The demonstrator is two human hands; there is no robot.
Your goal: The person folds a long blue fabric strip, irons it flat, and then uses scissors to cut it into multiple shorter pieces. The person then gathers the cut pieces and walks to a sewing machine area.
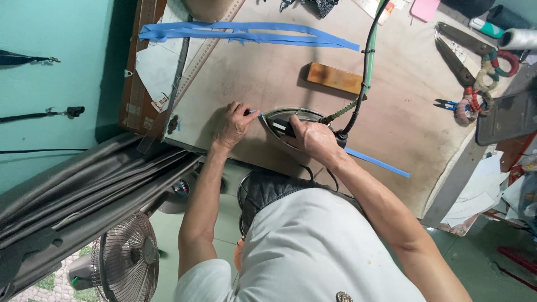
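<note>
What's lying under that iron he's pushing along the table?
A blue fabric strip runs under the iron, showing at the left hand and behind the right hand. The middle stretch is hidden.

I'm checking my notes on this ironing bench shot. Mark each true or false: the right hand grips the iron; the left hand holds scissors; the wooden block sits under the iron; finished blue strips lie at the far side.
1. The right hand grips the metal iron: true.
2. The left hand holds scissors: false, it pinches the thin blue fabric strip; the large scissors lie apart.
3. The orange-brown wooden block sits under the iron: false, it lies beyond it.
4. A pile of long blue strips lies at the far side: true.
</note>
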